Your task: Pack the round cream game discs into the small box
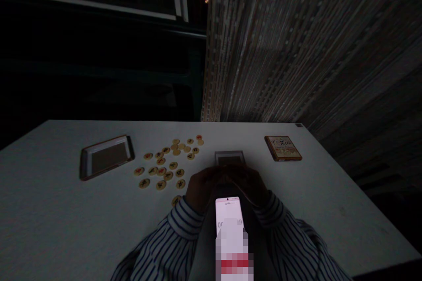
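Half-curled, the left hand (201,186) and right hand (252,184) meet at the near side of a shallow rectangular tray (229,153); any grip is too dark to tell. Nearer, a glowing phone (229,210) shows partial digits; left lie round pieces (161,171) with red and black characters.

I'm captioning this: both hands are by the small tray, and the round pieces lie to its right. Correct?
No: the head view shows the round pieces left of the small tray. The left hand and right hand are by it, as stated.
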The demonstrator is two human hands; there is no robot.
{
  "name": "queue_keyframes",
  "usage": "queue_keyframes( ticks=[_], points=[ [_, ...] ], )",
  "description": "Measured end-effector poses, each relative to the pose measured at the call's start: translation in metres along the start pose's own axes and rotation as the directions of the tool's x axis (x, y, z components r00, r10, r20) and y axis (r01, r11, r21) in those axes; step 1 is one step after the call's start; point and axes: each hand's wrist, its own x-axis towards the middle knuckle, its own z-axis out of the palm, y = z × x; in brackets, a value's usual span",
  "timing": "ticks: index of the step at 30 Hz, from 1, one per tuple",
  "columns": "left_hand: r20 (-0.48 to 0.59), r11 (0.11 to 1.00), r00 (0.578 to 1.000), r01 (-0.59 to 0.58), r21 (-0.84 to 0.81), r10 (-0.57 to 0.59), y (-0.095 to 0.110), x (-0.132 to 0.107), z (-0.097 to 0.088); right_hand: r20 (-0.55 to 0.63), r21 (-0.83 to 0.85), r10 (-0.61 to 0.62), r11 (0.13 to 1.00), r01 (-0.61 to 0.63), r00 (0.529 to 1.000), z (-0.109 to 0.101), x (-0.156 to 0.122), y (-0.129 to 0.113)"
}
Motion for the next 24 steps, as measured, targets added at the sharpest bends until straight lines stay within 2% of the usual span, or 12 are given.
queue_keyframes(
  ticks=[7,12,18,24],
  points=[
    [0.016,0.999,0.999,-0.028,0.030,0.028,0.001,0.000,-0.002,0.046,-0.078,-0.050,0.996,0.053,0.998,-0.003,0.002,-0.001],
    [-0.043,1.000,0.999,-0.007,-0.010,0.007,-0.002,0.002,-0.001,0.111,-0.295,-0.133,0.942,0.161,0.985,-0.007,0.010,-0.011],
    [-0.084,0.998,0.996,0.020,-0.059,-0.025,-0.002,0.003,-0.002,0.316,-0.486,-0.257,0.783,0.388,0.913,-0.015,0.027,-0.022],
    [-0.101,0.994,0.994,0.024,-0.108,-0.035,-0.003,0.004,-0.003,0.424,-0.495,-0.318,0.703,0.511,0.848,-0.016,0.038,-0.026]
  ],
)
